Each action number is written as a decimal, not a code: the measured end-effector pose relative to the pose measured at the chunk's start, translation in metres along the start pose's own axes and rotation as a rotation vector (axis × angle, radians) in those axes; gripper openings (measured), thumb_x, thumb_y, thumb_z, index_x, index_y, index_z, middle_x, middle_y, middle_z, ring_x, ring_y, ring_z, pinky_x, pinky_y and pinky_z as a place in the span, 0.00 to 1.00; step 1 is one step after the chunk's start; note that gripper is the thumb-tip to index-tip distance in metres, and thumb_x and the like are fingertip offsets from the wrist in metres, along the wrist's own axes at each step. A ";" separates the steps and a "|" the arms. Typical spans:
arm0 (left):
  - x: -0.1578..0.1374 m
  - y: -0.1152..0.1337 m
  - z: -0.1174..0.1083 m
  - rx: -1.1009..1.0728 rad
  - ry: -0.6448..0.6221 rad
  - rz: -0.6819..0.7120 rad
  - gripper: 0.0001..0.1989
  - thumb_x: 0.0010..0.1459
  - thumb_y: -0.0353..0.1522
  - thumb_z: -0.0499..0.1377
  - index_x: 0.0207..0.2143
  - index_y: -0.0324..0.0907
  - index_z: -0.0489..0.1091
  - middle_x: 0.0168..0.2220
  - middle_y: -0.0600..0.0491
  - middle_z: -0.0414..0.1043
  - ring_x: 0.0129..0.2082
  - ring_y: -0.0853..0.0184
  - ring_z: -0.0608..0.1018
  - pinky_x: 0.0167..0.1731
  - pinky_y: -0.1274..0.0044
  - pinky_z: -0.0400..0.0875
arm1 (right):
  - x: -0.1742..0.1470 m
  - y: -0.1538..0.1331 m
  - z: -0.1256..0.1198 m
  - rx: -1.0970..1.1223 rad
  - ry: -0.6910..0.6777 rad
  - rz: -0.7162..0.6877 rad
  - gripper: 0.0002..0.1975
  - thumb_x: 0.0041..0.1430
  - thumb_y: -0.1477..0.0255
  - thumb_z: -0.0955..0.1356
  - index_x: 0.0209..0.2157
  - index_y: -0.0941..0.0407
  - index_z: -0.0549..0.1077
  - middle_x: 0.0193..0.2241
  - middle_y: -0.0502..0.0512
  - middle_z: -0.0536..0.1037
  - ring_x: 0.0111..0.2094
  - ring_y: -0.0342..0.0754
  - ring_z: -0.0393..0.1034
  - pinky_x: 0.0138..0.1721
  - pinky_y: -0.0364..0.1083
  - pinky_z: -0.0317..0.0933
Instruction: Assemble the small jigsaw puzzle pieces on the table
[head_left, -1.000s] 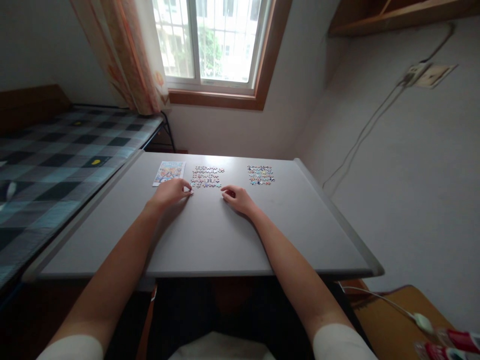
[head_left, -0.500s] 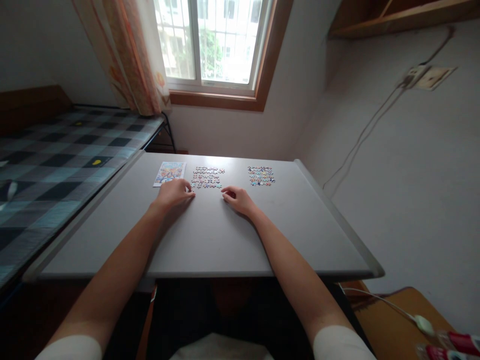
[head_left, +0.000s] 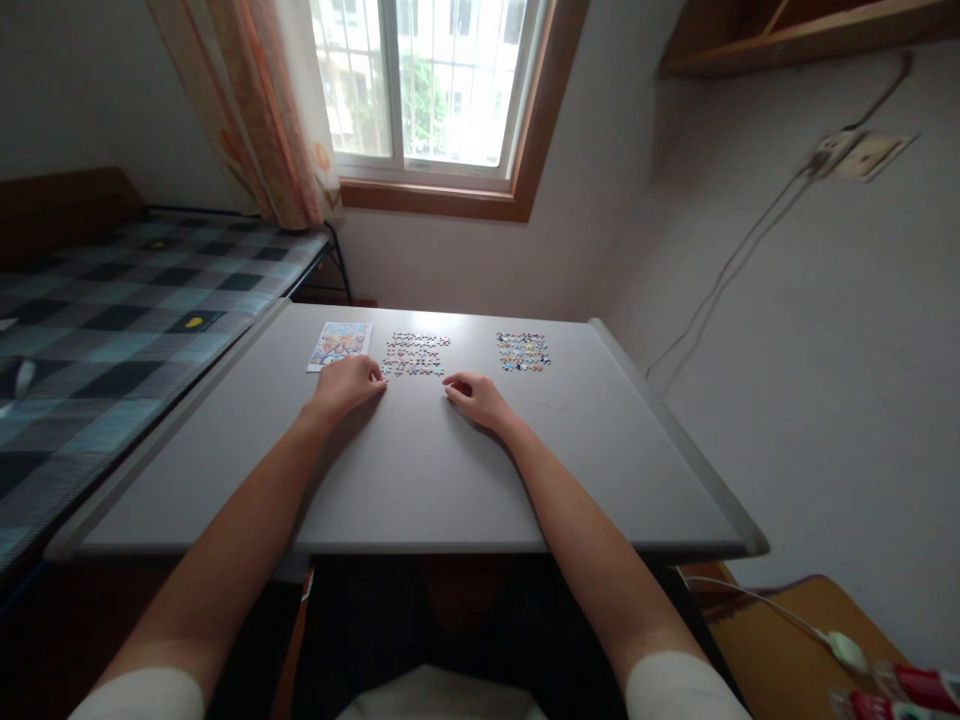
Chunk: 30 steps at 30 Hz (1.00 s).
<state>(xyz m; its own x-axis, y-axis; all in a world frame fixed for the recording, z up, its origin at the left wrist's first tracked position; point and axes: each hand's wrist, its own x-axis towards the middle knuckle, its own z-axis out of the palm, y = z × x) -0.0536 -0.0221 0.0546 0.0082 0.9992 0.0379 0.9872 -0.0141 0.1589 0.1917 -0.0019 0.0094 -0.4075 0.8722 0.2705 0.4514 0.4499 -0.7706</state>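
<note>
My left hand [head_left: 346, 386] rests on the table at the lower left corner of a block of jigsaw puzzle pieces [head_left: 414, 355]. Its thumb and forefinger come together beside the lowest row; anything between them is too small to make out. A printed picture card [head_left: 341, 340] lies just beyond that hand, its lower edge partly covered. My right hand [head_left: 477, 397] lies to the right, below the block's right corner, with curled fingers and a small gap between thumb and forefinger. Nothing shows in it. Farther right sits a second block of puzzle pieces [head_left: 523, 351], touched by neither hand.
Both hands work over a grey-white table [head_left: 420, 480] with raised side edges. A bed with a checked cover [head_left: 150, 300] stands along the left. Beyond the table is a window [head_left: 450, 90]; a cable [head_left: 720, 275] hangs down the right wall.
My left thumb and forefinger have shifted very slightly left and closer together. My right hand and the puzzle pieces look unmoved.
</note>
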 end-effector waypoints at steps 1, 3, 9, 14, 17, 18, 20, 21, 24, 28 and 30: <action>0.000 0.000 0.000 0.006 0.007 -0.004 0.15 0.50 0.42 0.57 0.33 0.44 0.78 0.35 0.47 0.77 0.34 0.59 0.76 0.33 0.73 0.67 | 0.000 0.000 0.000 0.000 -0.001 0.001 0.11 0.53 0.72 0.65 0.37 0.60 0.76 0.28 0.53 0.76 0.29 0.42 0.67 0.35 0.42 0.61; 0.000 0.000 0.001 0.019 0.018 -0.003 0.15 0.50 0.42 0.56 0.32 0.44 0.77 0.35 0.46 0.77 0.34 0.58 0.76 0.33 0.73 0.66 | 0.000 -0.001 -0.001 -0.005 -0.002 0.002 0.11 0.53 0.72 0.65 0.37 0.59 0.76 0.28 0.53 0.76 0.29 0.42 0.67 0.35 0.42 0.61; 0.001 0.002 0.004 0.031 0.032 -0.003 0.15 0.51 0.42 0.56 0.32 0.44 0.77 0.33 0.47 0.78 0.35 0.59 0.76 0.32 0.74 0.66 | 0.000 -0.003 0.000 -0.021 0.001 -0.009 0.10 0.54 0.73 0.65 0.37 0.59 0.76 0.28 0.53 0.76 0.29 0.42 0.67 0.35 0.43 0.61; 0.000 0.003 0.005 0.041 0.048 -0.020 0.15 0.51 0.42 0.56 0.32 0.44 0.77 0.33 0.47 0.78 0.34 0.59 0.76 0.32 0.74 0.66 | 0.003 0.002 0.003 -0.061 0.064 -0.052 0.10 0.54 0.75 0.64 0.36 0.58 0.76 0.30 0.53 0.74 0.32 0.43 0.67 0.36 0.43 0.61; 0.000 0.005 0.004 0.027 0.087 -0.042 0.15 0.52 0.42 0.56 0.34 0.45 0.77 0.33 0.48 0.78 0.34 0.61 0.76 0.31 0.75 0.65 | 0.005 0.008 0.004 -0.115 0.151 -0.061 0.11 0.54 0.76 0.63 0.36 0.57 0.76 0.31 0.54 0.73 0.35 0.44 0.66 0.40 0.44 0.61; 0.000 0.006 0.003 0.014 0.104 -0.034 0.15 0.53 0.42 0.55 0.35 0.45 0.77 0.33 0.49 0.78 0.33 0.62 0.76 0.31 0.76 0.65 | 0.006 0.010 0.005 -0.137 0.180 -0.056 0.11 0.54 0.76 0.63 0.36 0.57 0.76 0.32 0.54 0.73 0.37 0.45 0.66 0.42 0.45 0.60; 0.000 0.010 0.004 -0.026 0.120 0.026 0.16 0.54 0.43 0.54 0.38 0.46 0.76 0.33 0.51 0.77 0.32 0.64 0.76 0.30 0.77 0.64 | 0.008 0.014 0.006 -0.181 0.223 -0.030 0.12 0.55 0.75 0.63 0.38 0.57 0.76 0.34 0.55 0.72 0.38 0.46 0.65 0.44 0.46 0.60; 0.000 0.012 0.006 -0.051 0.113 0.082 0.17 0.55 0.43 0.54 0.40 0.46 0.75 0.32 0.52 0.77 0.31 0.65 0.75 0.30 0.78 0.64 | 0.010 0.015 0.007 -0.205 0.225 -0.013 0.12 0.55 0.75 0.63 0.38 0.57 0.76 0.34 0.55 0.72 0.39 0.47 0.65 0.45 0.47 0.59; -0.001 0.021 0.013 -0.110 0.006 0.283 0.20 0.56 0.43 0.53 0.47 0.45 0.72 0.29 0.52 0.76 0.28 0.67 0.75 0.29 0.78 0.63 | 0.019 0.017 0.007 -0.278 0.162 0.038 0.13 0.54 0.74 0.63 0.40 0.56 0.76 0.36 0.56 0.71 0.39 0.47 0.65 0.47 0.47 0.58; -0.005 0.035 0.023 -0.137 -0.094 0.389 0.20 0.56 0.42 0.53 0.48 0.45 0.72 0.27 0.52 0.76 0.27 0.67 0.75 0.30 0.78 0.63 | 0.040 0.016 0.007 -0.360 0.086 0.083 0.15 0.56 0.73 0.63 0.44 0.56 0.74 0.40 0.58 0.69 0.41 0.48 0.64 0.49 0.47 0.57; -0.008 0.040 0.025 -0.147 -0.100 0.412 0.19 0.57 0.42 0.52 0.45 0.45 0.73 0.27 0.52 0.75 0.27 0.66 0.74 0.29 0.78 0.63 | 0.052 0.015 0.008 -0.429 0.093 0.119 0.15 0.58 0.73 0.62 0.46 0.56 0.74 0.43 0.60 0.68 0.44 0.50 0.63 0.49 0.49 0.56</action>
<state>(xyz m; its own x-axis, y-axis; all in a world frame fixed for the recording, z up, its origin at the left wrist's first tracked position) -0.0106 -0.0298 0.0355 0.4185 0.9076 0.0326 0.8651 -0.4093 0.2898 0.1715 0.0488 0.0072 -0.2685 0.9274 0.2604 0.7869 0.3671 -0.4960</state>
